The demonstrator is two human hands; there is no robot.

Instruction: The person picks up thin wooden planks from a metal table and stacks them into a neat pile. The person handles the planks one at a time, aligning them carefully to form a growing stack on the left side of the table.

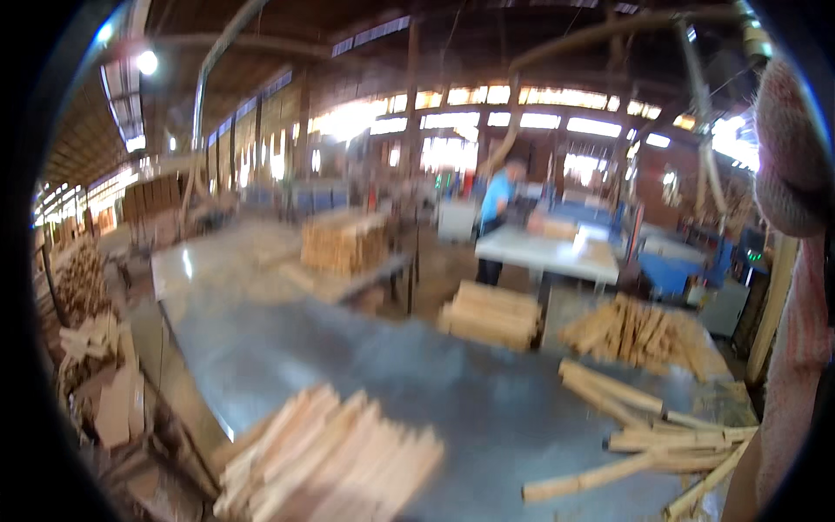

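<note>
My right hand point(787, 148), in a pale knitted glove with a pinkish cuff, is raised at the right edge, close to the camera. Its fingers look curled; the picture's rim cuts off the rest, and what they hold, if anything, is hidden. Just below the fingers a long upright wooden strip point(772, 304) shows; whether the hand touches it I cannot tell. My left hand is out of view. On the grey metal-topped table point(339, 348) before me lies a blurred row of light wooden strips point(335, 461). Loose, crossed wooden sticks point(661, 448) lie at its right side.
Beyond stand a block of stacked wood point(344, 242), a bundle of boards point(491, 315) and a heap of short pieces point(626, 331). A person in blue point(497, 204) is by a white-topped table point(548, 252). Scrap wood point(122, 404) piles up on the left.
</note>
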